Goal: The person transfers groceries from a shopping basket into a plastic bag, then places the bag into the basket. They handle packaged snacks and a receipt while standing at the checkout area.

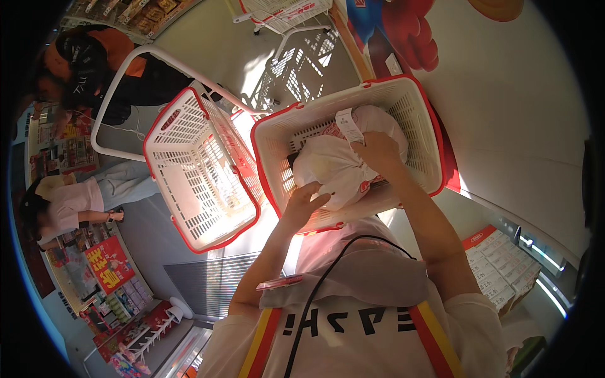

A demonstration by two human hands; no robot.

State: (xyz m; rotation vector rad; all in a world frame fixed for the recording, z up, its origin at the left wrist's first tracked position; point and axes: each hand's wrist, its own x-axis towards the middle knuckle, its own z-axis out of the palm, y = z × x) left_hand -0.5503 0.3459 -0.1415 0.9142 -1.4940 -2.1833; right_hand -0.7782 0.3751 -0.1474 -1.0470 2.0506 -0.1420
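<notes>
A white plastic shopping basket with a red rim point(350, 217) stands directly before me. A full white plastic bag point(326, 158), gathered at its middle and bearing red print, lies inside it. My right hand point(379, 152) holds a paper slip point(349, 125) with print on it, between thumb and fingers, over the bag. My left hand point(304, 206) is over the basket's near left part, thumb and fingers apart, beside the bag; whether it touches the plastic I cannot tell. Part of a second bulging white bag point(380, 120) shows behind the slip.
An empty shopping basket point(177, 182) sits to the left, by a white tubular handle point(106, 101). Another cart point(288, 14) stands beyond. Two people point(101, 71) are at the left near shelves. A wall is at the right, with stacked white boxes point(501, 264) below.
</notes>
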